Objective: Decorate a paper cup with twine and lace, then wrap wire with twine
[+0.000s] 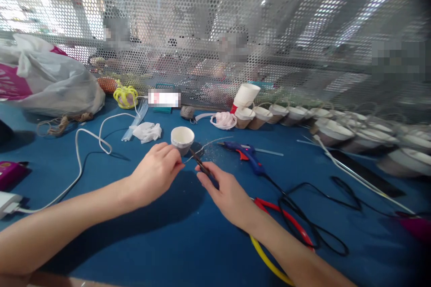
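Left hand: fingertips together, clamped on cord. Right hand: closed around tool, tip near cord. Cup: upright, 12 o'clock from hands. Glue gun: lying at 3 o'clock from cup.

Odds and ends lay about the blue table below a perforated screen.
At left, a white-and-pink plastic bag slumped behind tangled brown twine, with a looped yellow ornament beside the bag. A white cable wound from a white adapter at the left edge, near a purple object. A grey bundle sat near the screen, and a dark flat slab lay at right.
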`<state>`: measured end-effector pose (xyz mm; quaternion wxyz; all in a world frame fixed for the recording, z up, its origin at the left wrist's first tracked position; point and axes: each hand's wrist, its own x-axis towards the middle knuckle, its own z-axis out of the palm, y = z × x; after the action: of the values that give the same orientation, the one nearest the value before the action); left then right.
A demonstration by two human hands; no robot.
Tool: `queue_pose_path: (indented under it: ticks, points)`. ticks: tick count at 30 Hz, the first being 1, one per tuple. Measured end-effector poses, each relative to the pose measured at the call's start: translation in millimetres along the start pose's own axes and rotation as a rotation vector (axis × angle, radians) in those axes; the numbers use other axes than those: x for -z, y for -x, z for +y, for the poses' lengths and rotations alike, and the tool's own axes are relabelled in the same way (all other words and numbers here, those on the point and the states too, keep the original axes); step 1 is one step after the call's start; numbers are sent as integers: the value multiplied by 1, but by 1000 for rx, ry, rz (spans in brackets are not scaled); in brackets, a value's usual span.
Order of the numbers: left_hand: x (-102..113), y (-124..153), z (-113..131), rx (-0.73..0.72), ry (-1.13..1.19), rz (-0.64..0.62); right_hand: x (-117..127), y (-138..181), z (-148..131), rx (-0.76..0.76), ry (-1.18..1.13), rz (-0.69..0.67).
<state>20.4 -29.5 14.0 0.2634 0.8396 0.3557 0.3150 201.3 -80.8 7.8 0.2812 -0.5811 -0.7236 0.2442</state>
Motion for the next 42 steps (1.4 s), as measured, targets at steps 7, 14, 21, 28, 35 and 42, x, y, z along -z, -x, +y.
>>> queue_pose_path:
  ticks: [7,14,21,28,35,42]
  points:
    - [7,-4,-4,307,661,-274,5,1,0,25,-49,-7]
    - [7,-6,-6,413,955,-336,5,1,-1,8,-43,-34]
    - [8,-6,-4,328,669,-226,4,0,1,2,-35,12]
    - [1,-5,-8,279,540,-142,-1,1,2,20,13,-25]
    - [7,-7,-3,316,735,-227,0,2,-2,48,-13,-23]
    - [-2,-2,-8,255,694,-101,-1,2,0,54,8,29]
